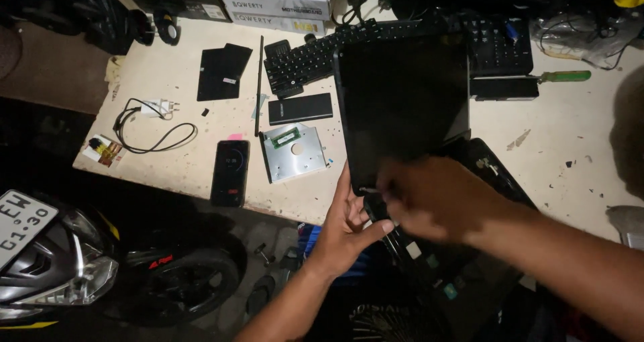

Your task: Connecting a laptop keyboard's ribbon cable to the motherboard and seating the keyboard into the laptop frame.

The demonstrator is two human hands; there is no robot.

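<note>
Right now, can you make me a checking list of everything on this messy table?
Surface: pale table, stained and chipped.
Job's things: opened black laptop, screen dark, tilted up at the table edge.
Clutter: phone, silver drive tray, loose keyboard, green-handled screwdriver, boxes.
Hands: left hand against the laptop's lower left corner; right hand over its hinge, blurred.
Cables: black charger cable, coiled.
Surroundings: motorcycle beside the table.

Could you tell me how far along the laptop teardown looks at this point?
Well underway: a keyboard and a silver drive caddy already lie loose on the table. In hand: the left hand steadies the dark screen panel while the right hand works at its lower edge. The panel still sits on the laptop base.
</note>
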